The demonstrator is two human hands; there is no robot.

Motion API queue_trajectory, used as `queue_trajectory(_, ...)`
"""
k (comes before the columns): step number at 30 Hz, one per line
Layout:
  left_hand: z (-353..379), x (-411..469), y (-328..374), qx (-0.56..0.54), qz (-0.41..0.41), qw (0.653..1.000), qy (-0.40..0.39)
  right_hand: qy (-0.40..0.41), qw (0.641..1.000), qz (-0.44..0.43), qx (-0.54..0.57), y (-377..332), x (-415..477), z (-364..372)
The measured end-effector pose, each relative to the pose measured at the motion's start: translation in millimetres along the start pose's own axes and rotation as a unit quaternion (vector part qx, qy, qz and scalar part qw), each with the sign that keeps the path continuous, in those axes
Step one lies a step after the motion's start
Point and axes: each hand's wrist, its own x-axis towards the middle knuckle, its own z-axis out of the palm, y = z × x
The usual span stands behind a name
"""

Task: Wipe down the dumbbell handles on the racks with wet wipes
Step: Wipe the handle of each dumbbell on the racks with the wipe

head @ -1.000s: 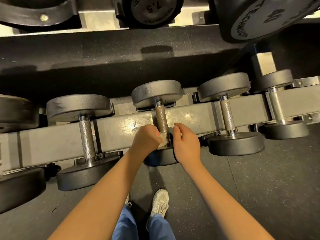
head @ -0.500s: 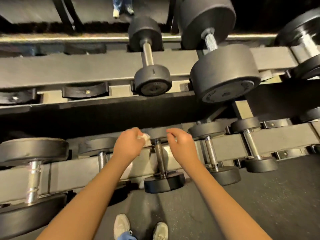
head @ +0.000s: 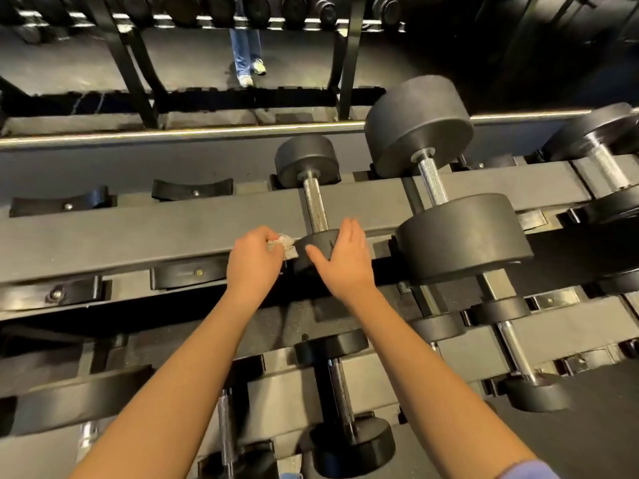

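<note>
You are in a gym with a dark floor (head: 193, 63) and long grey racks. On the top shelf (head: 138, 233) you can count three dumbbells. A small dumbbell (head: 313, 198) is in the middle of the frame. A big dumbbell (head: 434, 183) is just to its right. A third dumbbell (head: 608, 167) is at the right edge.

You have two hands and one wet wipe (head: 285, 245). Your left hand (head: 252, 262) is curled tight round the scrunched-up wet wipe. The wipe is just left of the small dumbbell's near end (head: 318, 240); I cannot tell if it touches. Your right hand (head: 345, 261) lies flat on that near end with straight fingers and holds nothing. The bumpy metal handle (head: 318, 216) is just above both hands, and neither hand is on it.

Four black cradles (head: 193, 190) sit on the top shelf at the left. A lower dumbbell (head: 342, 392) lies between your arms, with others beside it. A person's legs in blue jeans (head: 246, 50) stand at the top of the frame.
</note>
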Motion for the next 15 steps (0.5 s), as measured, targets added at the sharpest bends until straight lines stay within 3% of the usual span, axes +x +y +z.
queue_trajectory(3,5.3,35.6,11.3,-0.014,0.003,0.999,-0.028,0.007,0.999,0.0,-0.033,2.1,1.5,2.8)
queue_trajectory(6,12.7,63.9,23.8,-0.012,0.004,0.999,-0.043,-0.047,0.997,0.017,-0.057,0.0,6.2,-4.1)
queue_trajectory(15,37.4,121.3,42.8,-0.016,0.07,0.995,-0.071,-0.115,0.989,0.089,-0.005,-8.2,24.0,-19.8)
